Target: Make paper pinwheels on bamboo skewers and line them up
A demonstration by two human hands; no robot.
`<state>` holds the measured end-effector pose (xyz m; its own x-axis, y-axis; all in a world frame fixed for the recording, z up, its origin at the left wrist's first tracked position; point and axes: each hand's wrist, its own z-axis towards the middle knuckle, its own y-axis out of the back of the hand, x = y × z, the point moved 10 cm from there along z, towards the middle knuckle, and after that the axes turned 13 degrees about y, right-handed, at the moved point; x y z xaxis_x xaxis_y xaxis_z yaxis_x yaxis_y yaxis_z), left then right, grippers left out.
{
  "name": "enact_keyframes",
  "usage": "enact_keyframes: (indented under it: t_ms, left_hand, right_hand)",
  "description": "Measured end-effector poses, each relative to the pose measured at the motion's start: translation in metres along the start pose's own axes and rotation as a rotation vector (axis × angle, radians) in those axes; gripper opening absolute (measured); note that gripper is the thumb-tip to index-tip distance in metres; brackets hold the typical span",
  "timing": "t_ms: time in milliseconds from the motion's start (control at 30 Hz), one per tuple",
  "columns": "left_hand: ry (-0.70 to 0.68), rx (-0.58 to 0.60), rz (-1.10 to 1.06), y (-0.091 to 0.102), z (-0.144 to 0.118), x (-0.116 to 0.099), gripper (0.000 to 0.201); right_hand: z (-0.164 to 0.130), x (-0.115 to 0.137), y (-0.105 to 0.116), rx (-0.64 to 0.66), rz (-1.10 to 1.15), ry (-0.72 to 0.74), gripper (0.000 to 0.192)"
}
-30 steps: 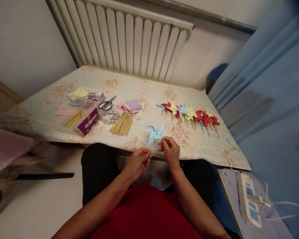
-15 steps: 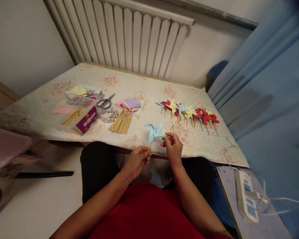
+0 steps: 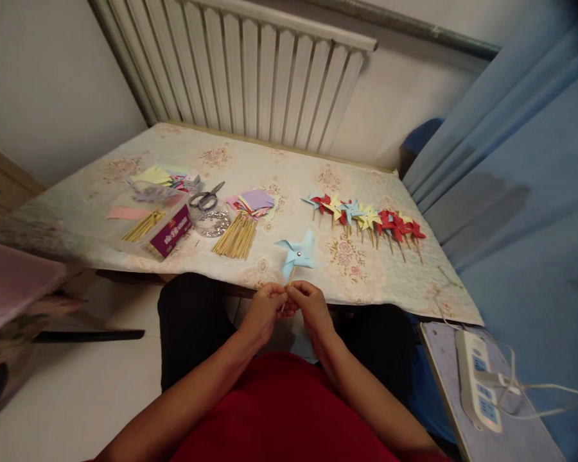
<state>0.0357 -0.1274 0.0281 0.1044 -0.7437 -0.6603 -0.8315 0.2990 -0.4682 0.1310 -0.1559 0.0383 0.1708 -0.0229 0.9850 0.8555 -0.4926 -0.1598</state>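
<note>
Blue pinwheel (image 3: 296, 254) is standing upright near the table (image 3: 289, 167) edge, both left hand (image 3: 264, 310) and right hand (image 3: 308, 307) pinching its stick; purple box (image 3: 171, 230) lettering is unreadable.

We see a light-blue paper pinwheel (image 3: 296, 253) with a silver centre pin, upright on a thin wooden stick (image 3: 289, 277), above the table's near edge, facing us.

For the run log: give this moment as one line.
left hand: grips pinwheel stick | right hand: grips same stick | light blue pinwheel: upright over table edge
</note>
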Motion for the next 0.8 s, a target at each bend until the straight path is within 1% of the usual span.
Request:
enact_keyframes:
  t_ms: [67,133,233,333,467,567,667,800]
  left_hand:
    - [0.014,-0.007,0.062,0.001,0.001,0.001,0.017]
    - [0.014,-0.023,0.157,0.002,0.001,-0.001,0.016]
    - [-0.048,-0.1,0.274,0.009,0.001,-0.013,0.017]
    - [-0.101,-0.149,0.275,0.015,0.001,-0.026,0.018]
    - [-0.155,-0.123,0.229,0.013,0.006,-0.038,0.019]
    - [-0.18,-0.109,0.198,0.012,0.012,-0.043,0.022]
    - [-0.169,-0.126,0.202,0.013,0.018,-0.044,0.024]
    - [-0.13,-0.058,0.188,0.004,0.02,-0.041,0.023]
  right_hand:
    - [0.001,-0.004,0.0,0.011,-0.001,-0.019,0.025]
    - [0.003,-0.003,0.001,0.026,-0.03,0.009,0.024]
    - [0.007,0.003,0.006,0.029,-0.087,0.069,0.022]
    - [0.009,0.005,0.009,0.03,-0.103,0.077,0.021]
    - [0.007,0.002,0.0,0.088,-0.046,0.053,0.024]
    - [0.006,0.0,-0.005,0.123,-0.022,0.05,0.027]
    - [0.005,-0.001,-0.005,0.132,-0.019,0.053,0.028]
    - [0.005,0.0,-0.008,0.15,-0.004,0.066,0.026]
